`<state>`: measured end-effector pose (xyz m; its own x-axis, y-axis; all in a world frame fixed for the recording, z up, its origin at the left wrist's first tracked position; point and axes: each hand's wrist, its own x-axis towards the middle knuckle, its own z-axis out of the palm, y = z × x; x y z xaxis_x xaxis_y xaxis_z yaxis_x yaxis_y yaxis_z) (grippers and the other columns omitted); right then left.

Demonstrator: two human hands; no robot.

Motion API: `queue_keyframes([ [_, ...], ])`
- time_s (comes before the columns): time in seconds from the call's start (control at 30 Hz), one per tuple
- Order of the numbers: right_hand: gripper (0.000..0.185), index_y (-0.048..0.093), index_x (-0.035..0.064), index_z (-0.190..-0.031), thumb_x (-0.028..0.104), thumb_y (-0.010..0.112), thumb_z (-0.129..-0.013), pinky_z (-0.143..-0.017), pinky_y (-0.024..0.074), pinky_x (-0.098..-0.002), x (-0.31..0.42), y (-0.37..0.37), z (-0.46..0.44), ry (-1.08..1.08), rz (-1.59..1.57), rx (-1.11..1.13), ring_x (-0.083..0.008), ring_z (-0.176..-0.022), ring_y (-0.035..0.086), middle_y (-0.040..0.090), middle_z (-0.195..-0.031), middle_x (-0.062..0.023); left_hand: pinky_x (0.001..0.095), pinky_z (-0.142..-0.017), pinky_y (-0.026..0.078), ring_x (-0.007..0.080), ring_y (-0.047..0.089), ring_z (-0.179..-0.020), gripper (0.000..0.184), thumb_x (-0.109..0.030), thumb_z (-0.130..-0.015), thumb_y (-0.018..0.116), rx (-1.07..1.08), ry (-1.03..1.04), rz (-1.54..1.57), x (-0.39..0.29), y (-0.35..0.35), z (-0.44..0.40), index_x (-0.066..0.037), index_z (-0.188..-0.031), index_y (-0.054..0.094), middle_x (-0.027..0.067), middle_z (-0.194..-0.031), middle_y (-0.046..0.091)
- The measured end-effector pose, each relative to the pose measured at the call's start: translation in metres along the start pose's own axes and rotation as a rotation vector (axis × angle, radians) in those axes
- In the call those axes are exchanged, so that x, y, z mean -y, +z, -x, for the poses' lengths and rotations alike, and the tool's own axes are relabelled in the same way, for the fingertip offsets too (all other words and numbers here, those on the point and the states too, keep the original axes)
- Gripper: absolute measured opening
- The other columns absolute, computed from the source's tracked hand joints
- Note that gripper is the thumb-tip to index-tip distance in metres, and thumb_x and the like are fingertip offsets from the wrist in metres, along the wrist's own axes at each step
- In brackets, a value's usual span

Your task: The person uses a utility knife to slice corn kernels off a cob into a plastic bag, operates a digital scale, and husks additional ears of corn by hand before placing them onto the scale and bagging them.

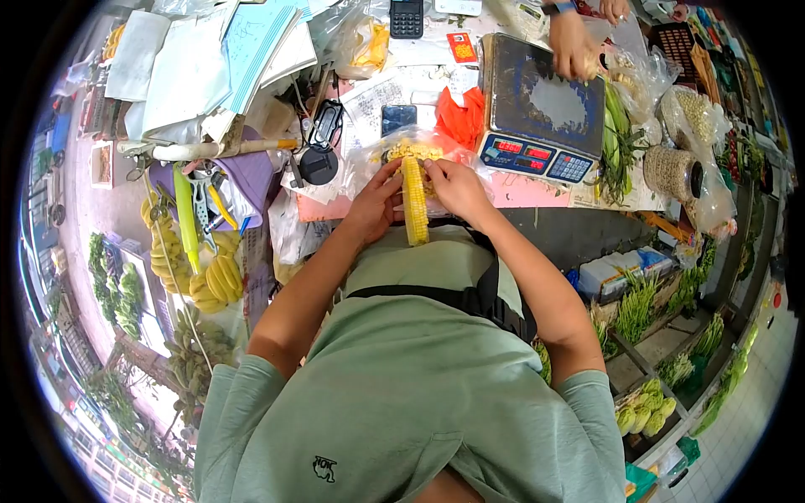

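An ear of corn [416, 205] points toward my body, its yellow kernels in long rows with some paler stripes. My left hand [376, 204] is closed around its left side. On the other side, my right hand [457, 189] grips near its far end, thumb against the kernels. Just beyond my hands, loose corn kernels [411, 151] lie in a clear plastic bag [365, 161] at the table's near edge. My fingertips are partly hidden behind the ear.
A digital scale [545, 109] stands to the right, with another person's hand [573, 46] over it. Near my hands are a phone [398, 119] and a red plastic bag [459, 117]. Green corn husks [616, 138] lie beside the scale; bananas [220, 281] hang at left.
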<state>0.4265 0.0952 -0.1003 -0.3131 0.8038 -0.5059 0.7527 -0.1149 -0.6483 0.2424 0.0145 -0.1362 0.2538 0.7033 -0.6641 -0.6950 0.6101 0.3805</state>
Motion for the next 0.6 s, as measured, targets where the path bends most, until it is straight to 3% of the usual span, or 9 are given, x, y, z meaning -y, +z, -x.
queue_keyframes([
  [0.1, 0.048, 0.070, -0.0008, -0.091, 0.041, 0.047, -0.102, -0.080, 0.0499, -0.0516, -0.003, 0.007, -0.002, -0.052, -0.081, -0.066, -0.0466, -0.087, 0.065, 0.068, -0.088, -0.0287, 0.0395, -0.079, 0.060, 0.0190, 0.067, -0.103, 0.049, -0.028, -0.105, 0.057, 0.026, -0.005, -0.014, -0.002, 0.001, 0.001, -0.019, -0.150, 0.041, 0.0065, -0.123, 0.065],
  [0.6, 0.044, 0.069, 0.0006, -0.093, 0.038, 0.047, -0.103, -0.076, 0.0491, -0.0523, 0.005, 0.001, 0.001, -0.032, -0.036, -0.061, -0.0460, -0.083, 0.065, 0.067, -0.084, -0.0268, 0.0424, -0.082, 0.061, 0.0198, 0.064, -0.113, 0.049, -0.026, -0.105, 0.054, 0.123, -0.033, 0.004, -0.002, -0.001, -0.001, -0.014, -0.151, 0.040, 0.0056, -0.129, 0.062],
])
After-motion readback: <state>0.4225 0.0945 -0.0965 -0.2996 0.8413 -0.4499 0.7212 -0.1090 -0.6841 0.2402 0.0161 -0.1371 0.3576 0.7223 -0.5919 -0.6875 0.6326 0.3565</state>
